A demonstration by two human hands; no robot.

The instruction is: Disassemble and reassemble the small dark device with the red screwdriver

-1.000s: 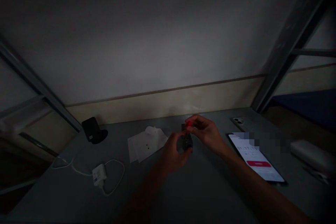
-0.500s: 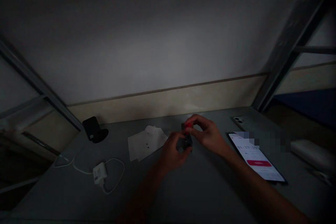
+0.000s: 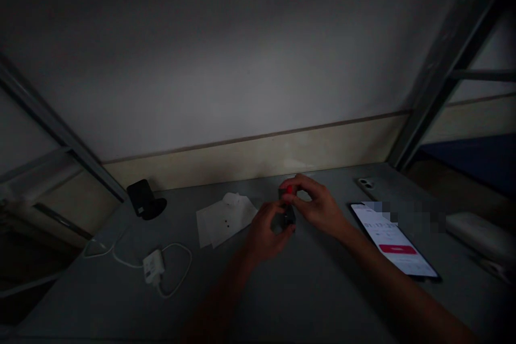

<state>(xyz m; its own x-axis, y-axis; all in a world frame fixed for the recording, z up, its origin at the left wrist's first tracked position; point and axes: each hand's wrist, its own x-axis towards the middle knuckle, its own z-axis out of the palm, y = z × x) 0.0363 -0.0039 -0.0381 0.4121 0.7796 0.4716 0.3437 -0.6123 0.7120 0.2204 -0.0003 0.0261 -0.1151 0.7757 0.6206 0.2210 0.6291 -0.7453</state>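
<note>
My left hand is closed around a small dark object, its thumb and fingers on either side. My right hand pinches a small red piece right above the dark object. The dim light and my fingers hide what kind of things these are, and whether the two touch I cannot tell. Beside my left hand lie white sheets of paper with several tiny dark specks on them and a small white item at their top edge.
A phone with a lit screen lies right of my forearm, another phone behind it. To the left are a black stand and a white charger with a looped cable. A wall and metal posts border the grey table.
Both hands stay nearly in place. The fingers of my right hand have shifted slightly around the red piece, and more of its top shows.
</note>
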